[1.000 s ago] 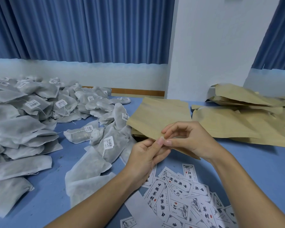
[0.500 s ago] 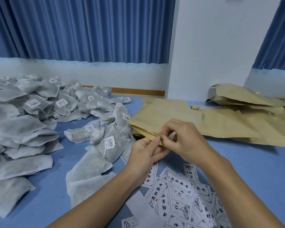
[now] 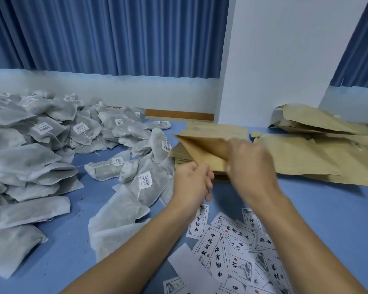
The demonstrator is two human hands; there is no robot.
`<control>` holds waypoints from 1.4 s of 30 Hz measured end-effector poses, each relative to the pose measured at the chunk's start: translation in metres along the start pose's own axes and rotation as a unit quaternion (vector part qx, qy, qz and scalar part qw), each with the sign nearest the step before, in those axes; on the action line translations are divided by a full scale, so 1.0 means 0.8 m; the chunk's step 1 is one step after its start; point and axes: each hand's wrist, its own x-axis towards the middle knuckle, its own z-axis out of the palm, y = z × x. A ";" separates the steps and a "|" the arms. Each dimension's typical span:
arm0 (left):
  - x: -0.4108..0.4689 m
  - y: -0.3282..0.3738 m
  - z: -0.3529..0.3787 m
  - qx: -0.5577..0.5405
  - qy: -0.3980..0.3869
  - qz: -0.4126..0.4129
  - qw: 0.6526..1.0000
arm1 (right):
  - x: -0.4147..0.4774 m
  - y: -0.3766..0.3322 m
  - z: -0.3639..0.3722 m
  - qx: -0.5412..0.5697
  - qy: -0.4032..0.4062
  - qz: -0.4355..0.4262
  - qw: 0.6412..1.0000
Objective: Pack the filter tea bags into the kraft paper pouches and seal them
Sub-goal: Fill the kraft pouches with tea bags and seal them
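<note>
A kraft paper pouch point(image 3: 202, 148) is held just above a low stack of flat pouches point(image 3: 219, 128) at the table's middle. Its mouth gapes toward the left. My right hand point(image 3: 250, 164) grips the pouch's right part, with fingers reaching into the opening. My left hand point(image 3: 192, 183) pinches the lower near edge of the same pouch. Many grey-white filter tea bags point(image 3: 145, 183) with small barcode tags lie heaped over the left half of the blue table point(image 3: 327, 209), the nearest just left of my left hand.
More kraft pouches point(image 3: 306, 162) lie spread and piled at the right, up to the white pillar point(image 3: 274, 60). Printed paper labels point(image 3: 232, 247) with black characters are scattered near the front edge, between my forearms. Blue curtains hang behind the table.
The pouch has been lowered from a raised tilt toward the stack and its mouth pulled open. My right hand has moved up and right into the opening; my left hand has stayed on the near edge.
</note>
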 end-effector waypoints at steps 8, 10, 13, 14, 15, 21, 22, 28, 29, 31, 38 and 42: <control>-0.003 -0.008 -0.011 -0.020 0.015 -0.060 0.998 | 0.007 0.014 -0.008 0.033 -0.180 -0.041 0.982; -0.003 -0.010 -0.020 0.115 0.096 0.071 0.986 | 0.008 0.015 -0.001 0.021 -0.161 -0.025 0.986; -0.004 0.009 -0.034 0.432 0.146 0.447 0.770 | 0.005 0.009 -0.002 -0.013 -0.107 -0.030 0.994; -0.005 0.021 -0.031 0.485 0.092 0.513 0.703 | 0.002 0.005 -0.001 -0.013 -0.099 -0.037 0.994; -0.007 0.030 -0.025 0.522 0.018 0.517 0.678 | 0.002 0.003 0.000 -0.004 -0.093 -0.040 0.995; 0.028 0.057 0.015 0.608 -0.174 0.145 0.761 | 0.007 0.013 -0.001 0.048 -0.073 -0.031 0.996; 0.047 0.064 0.020 0.609 -0.172 0.136 0.763 | 0.009 0.014 -0.002 0.051 -0.070 -0.045 0.995; 0.120 0.074 0.050 0.586 -0.136 0.265 0.753 | 0.008 0.010 -0.016 0.201 0.143 0.010 0.969; 0.126 0.071 0.053 0.558 -0.147 0.274 0.769 | 0.005 0.008 -0.015 0.215 0.161 0.034 0.963; 0.133 0.066 0.058 0.571 -0.156 0.287 0.753 | 0.006 0.012 -0.012 0.233 0.142 0.066 0.960; 0.089 0.035 0.056 0.480 -0.253 0.296 0.786 | 0.016 0.031 0.005 0.332 0.074 0.131 0.931; 0.028 0.018 0.025 0.494 -0.211 0.390 0.748 | 0.011 0.031 0.019 0.329 0.086 0.194 0.920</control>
